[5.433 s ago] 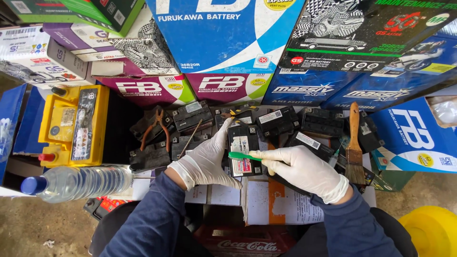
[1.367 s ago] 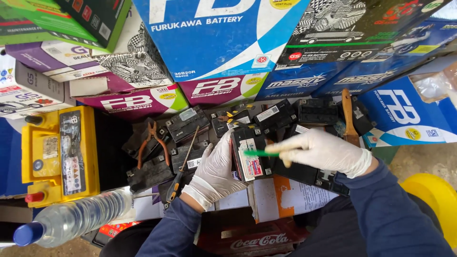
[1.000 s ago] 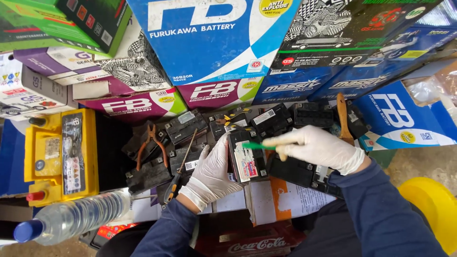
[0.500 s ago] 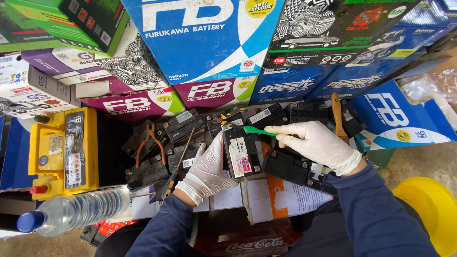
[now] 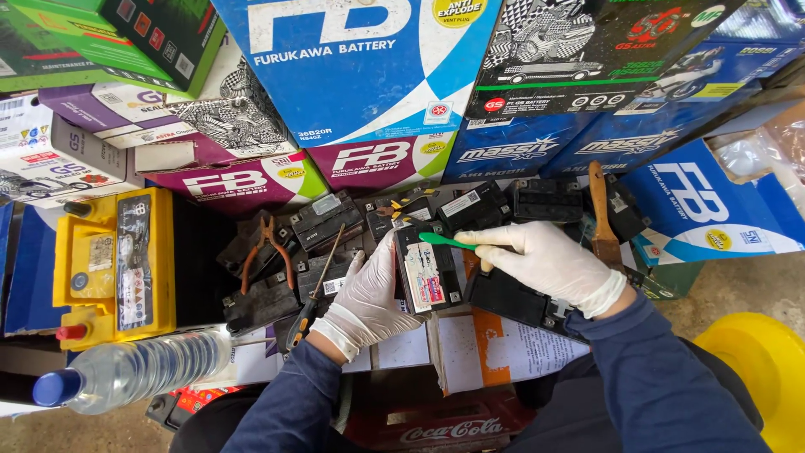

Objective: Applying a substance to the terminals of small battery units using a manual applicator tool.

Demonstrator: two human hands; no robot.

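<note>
1. Left hand (image 5: 373, 298), gloved, fingers wrapped round the small black battery (image 5: 429, 270) at frame centre, steadying it upright.
2. Right hand (image 5: 549, 264), gloved, pinches a green toothbrush (image 5: 444, 241), its head at the battery's top edge.
3. Risk: a loose grip could let the battery tip against neighbouring old batteries (image 5: 323, 222).
4. Surroundings: pliers (image 5: 268, 252) and screwdriver (image 5: 312, 289) centre left; yellow battery (image 5: 117, 260) left; water bottle (image 5: 134, 376) lower left; paintbrush (image 5: 602, 218) right; stacked boxes (image 5: 369, 75) crowd the top.
</note>
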